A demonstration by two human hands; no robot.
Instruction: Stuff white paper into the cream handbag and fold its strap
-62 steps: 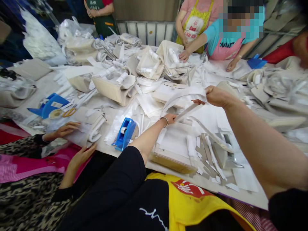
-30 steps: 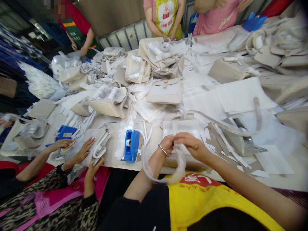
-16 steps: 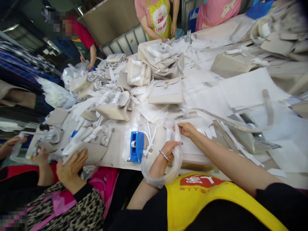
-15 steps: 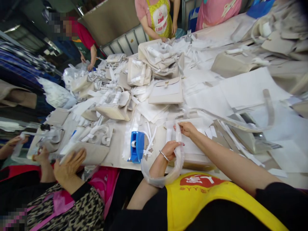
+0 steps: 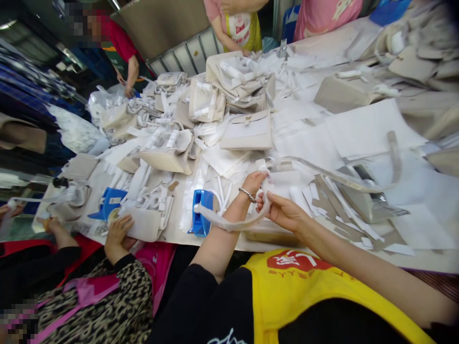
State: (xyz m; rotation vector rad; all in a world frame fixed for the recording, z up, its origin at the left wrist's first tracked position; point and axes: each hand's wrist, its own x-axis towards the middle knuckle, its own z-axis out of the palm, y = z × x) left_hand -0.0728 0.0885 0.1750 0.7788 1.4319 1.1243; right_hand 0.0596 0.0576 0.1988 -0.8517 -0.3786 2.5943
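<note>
My right forearm runs out of the frame at the lower right, so the elbow is cut off. My left hand [image 5: 254, 181] hides the end of the white strip [image 5: 229, 220] it pinches, and my right hand [image 5: 283, 212] covers the stretch passing under its fingers, so I cannot tell how the strip is folded there. The lower half of the blue tape dispenser [image 5: 201, 212] sits behind that strip. At the top edge, two aprons [image 5: 244, 26] are cut off above the chest. The far right pile [image 5: 416, 52] is smeared by blur. In the lower left, a neighbour's hand [image 5: 116, 231] covers part of a pale bag [image 5: 147, 224].
</note>
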